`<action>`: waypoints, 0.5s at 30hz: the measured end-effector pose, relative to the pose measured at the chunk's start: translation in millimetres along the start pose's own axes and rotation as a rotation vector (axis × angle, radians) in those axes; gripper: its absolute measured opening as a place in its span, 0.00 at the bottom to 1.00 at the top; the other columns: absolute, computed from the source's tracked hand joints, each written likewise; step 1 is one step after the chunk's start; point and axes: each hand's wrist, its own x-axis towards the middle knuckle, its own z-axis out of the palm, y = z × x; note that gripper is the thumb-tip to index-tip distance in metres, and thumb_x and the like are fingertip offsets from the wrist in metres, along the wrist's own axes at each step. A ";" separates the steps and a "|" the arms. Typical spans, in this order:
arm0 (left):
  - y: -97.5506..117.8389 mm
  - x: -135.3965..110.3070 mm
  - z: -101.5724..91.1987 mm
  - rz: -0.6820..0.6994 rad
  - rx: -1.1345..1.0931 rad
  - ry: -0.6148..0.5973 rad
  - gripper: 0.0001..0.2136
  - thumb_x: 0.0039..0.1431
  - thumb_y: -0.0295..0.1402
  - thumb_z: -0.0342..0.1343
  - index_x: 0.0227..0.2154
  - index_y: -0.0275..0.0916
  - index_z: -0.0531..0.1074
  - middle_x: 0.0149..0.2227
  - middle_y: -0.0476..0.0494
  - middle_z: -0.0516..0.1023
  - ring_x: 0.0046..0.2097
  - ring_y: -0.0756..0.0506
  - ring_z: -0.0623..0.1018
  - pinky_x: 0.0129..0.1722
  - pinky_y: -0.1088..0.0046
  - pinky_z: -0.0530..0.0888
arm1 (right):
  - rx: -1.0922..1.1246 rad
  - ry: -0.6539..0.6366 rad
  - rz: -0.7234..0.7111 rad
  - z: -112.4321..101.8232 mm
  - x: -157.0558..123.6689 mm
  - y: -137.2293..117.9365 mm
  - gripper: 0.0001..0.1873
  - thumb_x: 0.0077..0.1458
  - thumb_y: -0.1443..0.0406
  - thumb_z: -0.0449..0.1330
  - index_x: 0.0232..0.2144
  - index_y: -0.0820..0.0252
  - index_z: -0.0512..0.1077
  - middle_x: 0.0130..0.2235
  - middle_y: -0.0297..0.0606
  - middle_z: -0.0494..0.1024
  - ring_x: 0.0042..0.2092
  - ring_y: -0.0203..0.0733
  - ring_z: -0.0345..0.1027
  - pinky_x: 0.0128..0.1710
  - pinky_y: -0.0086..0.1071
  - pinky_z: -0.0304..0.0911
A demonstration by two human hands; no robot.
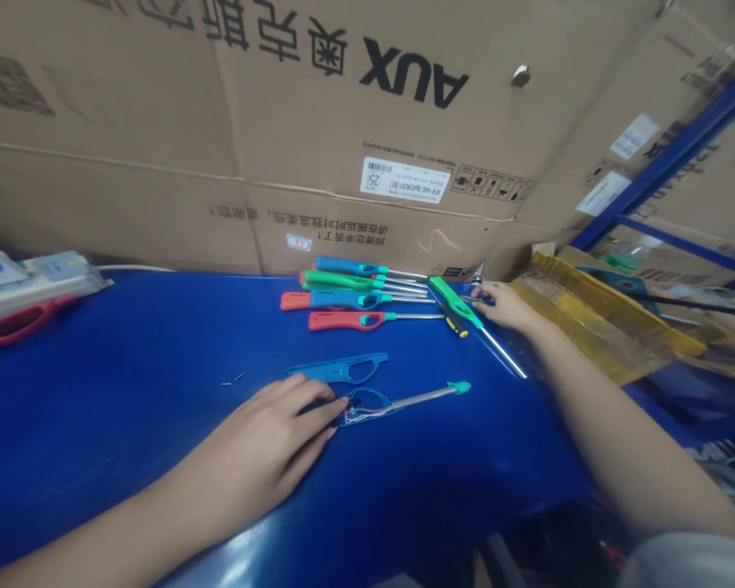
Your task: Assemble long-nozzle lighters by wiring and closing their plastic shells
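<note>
Cardboard AUX box (pixel 282 106) behind blue table (pixel 128 367) w/ lighters (pixel 343 300).

The left hand (pixel 260 437) lay palm down, its fingers (pixel 315 400) extended and slightly spread, the left forearm (pixel 128 523) angling in from below. The right arm (pixel 612 433) reached across, with the right hand (pixel 505 306) bent inward at the wrist.

the one head-worn view looks forward and down from close above a blue workbench (pixel 128 367), taking in the left hand (pixel 263 441) and right hand (pixel 505 306), and faces stacked cardboard cartons (pixel 282 106).
</note>
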 end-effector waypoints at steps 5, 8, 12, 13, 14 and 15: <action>-0.8 0.7 0.0 0.000 -0.005 0.005 0.18 0.76 0.31 0.47 0.61 0.43 0.75 0.50 0.39 0.80 0.49 0.39 0.79 0.48 0.56 0.80 | -0.040 -0.083 0.184 -4.7 -34.7 -4.4 0.19 0.69 0.57 0.62 0.58 0.59 0.73 0.58 0.45 0.76 0.53 0.48 0.75 0.52 0.47 0.75; -0.2 1.1 0.0 0.003 0.008 0.014 0.17 0.76 0.32 0.47 0.60 0.42 0.76 0.50 0.38 0.80 0.49 0.38 0.80 0.48 0.57 0.80 | -0.078 -0.087 0.273 -4.1 -60.5 -12.7 0.20 0.69 0.57 0.63 0.58 0.59 0.73 0.58 0.45 0.76 0.53 0.48 0.75 0.52 0.48 0.75; 0.8 2.7 -0.3 0.014 0.026 0.017 0.18 0.76 0.31 0.47 0.59 0.41 0.78 0.51 0.37 0.81 0.50 0.37 0.80 0.50 0.57 0.80 | -0.112 -0.090 0.348 -3.8 -88.2 -23.6 0.21 0.69 0.57 0.63 0.59 0.60 0.72 0.58 0.45 0.76 0.53 0.49 0.75 0.52 0.48 0.75; 1.0 3.3 -0.4 0.019 0.024 0.018 0.17 0.75 0.31 0.47 0.59 0.41 0.78 0.51 0.37 0.81 0.50 0.37 0.80 0.50 0.57 0.80 | -0.113 -0.092 0.357 -5.1 -92.3 -25.5 0.21 0.68 0.57 0.63 0.58 0.60 0.72 0.58 0.46 0.76 0.53 0.49 0.75 0.52 0.48 0.75; 1.0 3.8 -0.6 0.024 0.022 0.018 0.18 0.75 0.31 0.47 0.59 0.41 0.78 0.51 0.37 0.81 0.49 0.38 0.80 0.50 0.57 0.80 | -0.112 -0.093 0.359 -7.2 -95.1 -27.2 0.21 0.68 0.57 0.63 0.58 0.61 0.72 0.58 0.46 0.76 0.53 0.49 0.75 0.52 0.48 0.75; 1.0 4.3 -0.7 0.027 0.019 0.017 0.18 0.75 0.31 0.47 0.59 0.41 0.78 0.51 0.37 0.81 0.49 0.38 0.80 0.50 0.57 0.80 | -0.110 -0.092 0.357 -10.2 -96.8 -29.0 0.21 0.68 0.57 0.64 0.58 0.61 0.72 0.57 0.46 0.76 0.53 0.49 0.75 0.52 0.48 0.75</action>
